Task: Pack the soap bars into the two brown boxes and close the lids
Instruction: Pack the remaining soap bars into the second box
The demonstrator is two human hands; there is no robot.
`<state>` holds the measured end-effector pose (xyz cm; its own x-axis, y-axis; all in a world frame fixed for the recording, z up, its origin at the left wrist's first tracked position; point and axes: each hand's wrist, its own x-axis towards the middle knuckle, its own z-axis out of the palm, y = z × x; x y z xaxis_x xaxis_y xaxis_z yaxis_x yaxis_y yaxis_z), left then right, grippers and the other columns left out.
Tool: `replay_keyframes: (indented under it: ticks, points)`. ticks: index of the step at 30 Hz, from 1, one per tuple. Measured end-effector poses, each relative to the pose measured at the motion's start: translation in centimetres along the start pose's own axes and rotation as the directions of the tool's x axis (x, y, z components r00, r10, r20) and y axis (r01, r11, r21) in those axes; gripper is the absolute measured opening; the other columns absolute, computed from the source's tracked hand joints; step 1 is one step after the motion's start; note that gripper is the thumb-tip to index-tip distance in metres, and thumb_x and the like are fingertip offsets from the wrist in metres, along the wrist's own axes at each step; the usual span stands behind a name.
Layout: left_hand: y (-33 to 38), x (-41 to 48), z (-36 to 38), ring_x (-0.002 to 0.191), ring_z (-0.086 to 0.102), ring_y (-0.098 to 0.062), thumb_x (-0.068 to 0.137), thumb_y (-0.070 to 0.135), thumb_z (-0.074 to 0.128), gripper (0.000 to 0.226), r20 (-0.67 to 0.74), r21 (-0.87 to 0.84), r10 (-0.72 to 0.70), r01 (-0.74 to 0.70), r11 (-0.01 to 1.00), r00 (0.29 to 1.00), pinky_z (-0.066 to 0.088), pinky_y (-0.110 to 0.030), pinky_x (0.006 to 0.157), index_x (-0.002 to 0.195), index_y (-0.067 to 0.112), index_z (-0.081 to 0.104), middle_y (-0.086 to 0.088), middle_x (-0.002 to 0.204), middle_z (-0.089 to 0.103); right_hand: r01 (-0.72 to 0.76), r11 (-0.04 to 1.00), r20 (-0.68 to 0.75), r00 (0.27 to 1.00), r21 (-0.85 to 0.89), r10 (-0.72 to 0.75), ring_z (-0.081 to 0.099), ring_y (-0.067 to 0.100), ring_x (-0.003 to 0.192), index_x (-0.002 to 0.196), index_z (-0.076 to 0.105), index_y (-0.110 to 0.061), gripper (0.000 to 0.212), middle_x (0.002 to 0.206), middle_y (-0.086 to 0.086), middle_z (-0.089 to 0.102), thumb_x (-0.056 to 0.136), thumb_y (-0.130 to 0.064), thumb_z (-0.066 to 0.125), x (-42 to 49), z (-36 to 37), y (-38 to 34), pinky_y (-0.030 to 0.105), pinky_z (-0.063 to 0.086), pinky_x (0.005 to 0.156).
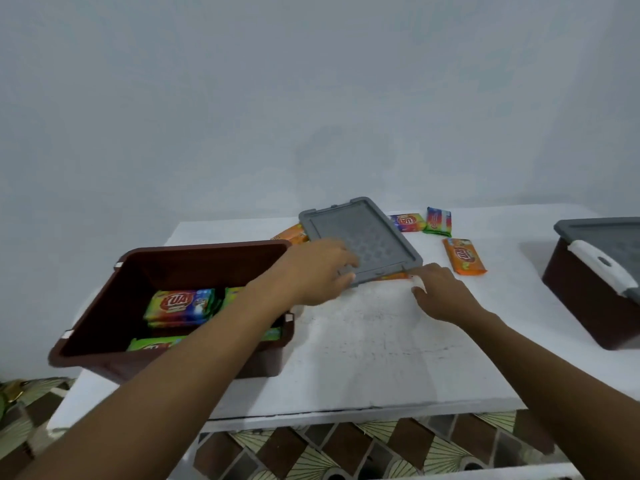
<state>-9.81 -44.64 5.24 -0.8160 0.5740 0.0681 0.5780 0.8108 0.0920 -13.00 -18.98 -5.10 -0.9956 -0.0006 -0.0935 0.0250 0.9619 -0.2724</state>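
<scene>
Two hands reached the grey lid (367, 233) at mid-frame: the left hand (322, 271) gripped its near corner; the right hand (441, 294) touched its edge, grasp unclear.

pale bare wall (311, 81) – white table (363, 358) – brown patterned floor tiles (346, 448).
</scene>
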Motion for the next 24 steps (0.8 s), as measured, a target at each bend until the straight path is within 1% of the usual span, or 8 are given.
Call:
replay_keyframes:
  ticks: [3, 5, 11, 13, 15, 18, 20, 24]
  points:
    - [3.0, 1.8, 1.3, 0.12, 0.05, -0.018, 0.101, 0.037, 0.041, 0.037, 0.103, 0.012, -0.006, 0.004, 1.0, 0.995, 0.047, -0.036, 0.09, 0.134, 0.026, 0.052, 0.004, 0.133, 0.054, -0.061, 0.971, -0.043, 0.996, 0.229, 0.073, 0.05, 0.028, 0.122, 0.139, 0.04, -0.012, 0.041, 0.138, 0.013, 0.05, 0.098, -0.016, 0.048, 1.7, -0.9, 0.0, 0.037, 0.046, 0.096]
    - [4.1, 2.8, 2.5, 0.115, 0.053, -0.019, 0.1, 0.037, 0.041, 0.036, 0.128, 0.007, -0.034, 0.033, 0.999, 0.991, 0.049, -0.037, 0.089, 0.132, 0.026, 0.055, 0.002, 0.131, 0.057, -0.021, 0.948, -0.009, 1.0, 0.317, 0.025, 0.055, 0.027, 0.114, 0.136, 0.042, -0.01, 0.037, 0.131, 0.014, 0.056, 0.099, -0.011, 0.044, 2.3, -1.3, -0.5, 0.034, 0.047, 0.089]
    - [6.3, 5.9, 7.1, 0.123, 0.048, -0.021, 0.097, 0.036, 0.051, 0.037, 0.188, -0.052, -0.122, 0.134, 0.99, 0.975, 0.045, -0.041, 0.101, 0.133, 0.027, 0.054, -0.001, 0.139, 0.05, 0.15, 0.886, 0.045, 0.981, 0.439, -0.188, 0.044, 0.026, 0.135, 0.147, 0.035, -0.018, 0.058, 0.148, 0.007, 0.046, 0.095, 0.006, 0.043, 3.7, -1.3, 1.0, 0.036, 0.039, 0.107]
    - [6.9, 6.8, 8.8, 0.129, 0.045, -0.022, 0.097, 0.033, 0.054, 0.043, 0.231, -0.072, -0.145, 0.165, 0.984, 0.962, 0.042, -0.04, 0.106, 0.139, 0.026, 0.049, -0.002, 0.145, 0.045, 0.11, 0.937, -0.067, 0.993, 0.33, -0.094, 0.045, 0.026, 0.132, 0.145, 0.038, -0.02, 0.055, 0.146, 0.006, 0.048, 0.094, 0.0, 0.047, 4.4, -1.3, 2.5, 0.04, 0.042, 0.105]
    - [7.6, 7.9, 10.5, 0.138, 0.035, -0.023, 0.097, 0.034, 0.053, 0.051, 0.256, -0.071, -0.16, 0.184, 0.98, 0.953, 0.036, -0.042, 0.112, 0.145, 0.025, 0.04, -0.001, 0.154, 0.034, 0.021, 0.996, -0.143, 0.99, 0.085, -0.009, 0.034, 0.026, 0.139, 0.146, 0.035, -0.022, 0.055, 0.152, 0.006, 0.038, 0.094, -0.014, 0.049, 5.0, -1.4, 5.2, 0.047, 0.035, 0.109]
    - [8.1, 9.2, 12.6, 0.149, 0.009, -0.026, 0.1, 0.042, 0.044, 0.061, 0.259, -0.029, -0.189, 0.203, 0.979, 0.947, 0.018, -0.046, 0.117, 0.153, 0.025, 0.021, -0.001, 0.163, 0.007, -0.053, 0.99, 0.022, 0.998, -0.131, 0.056, 0.005, 0.027, 0.149, 0.152, 0.017, -0.023, 0.06, 0.163, 0.005, 0.008, 0.099, -0.041, 0.039, 4.6, -0.6, 9.2, 0.058, 0.015, 0.114]
    - [8.7, 10.0, 13.9, 0.15, -0.007, -0.027, 0.1, 0.049, 0.038, 0.067, 0.265, 0.011, -0.235, 0.241, 0.97, 0.935, 0.004, -0.048, 0.118, 0.155, 0.026, 0.008, -0.003, 0.163, -0.007, 0.002, 0.989, -0.01, 1.0, -0.151, -0.003, 0.007, 0.026, 0.149, 0.152, 0.018, -0.025, 0.061, 0.163, 0.004, 0.007, 0.099, -0.049, 0.036, 3.5, 0.7, 11.1, 0.057, 0.018, 0.114]
    - [10.1, 10.7, 16.5, 0.148, -0.014, -0.029, 0.1, 0.052, 0.029, 0.068, 0.141, 0.007, -0.282, 0.284, 0.959, 0.949, -0.005, -0.048, 0.117, 0.155, 0.025, 0.001, -0.004, 0.162, -0.016, 0.121, 0.992, -0.268, 0.956, -0.017, -0.121, 0.031, 0.023, 0.136, 0.145, 0.036, -0.023, 0.058, 0.152, 0.001, 0.035, 0.094, -0.048, 0.048, 1.0, 2.5, 12.6, 0.042, 0.033, 0.11]
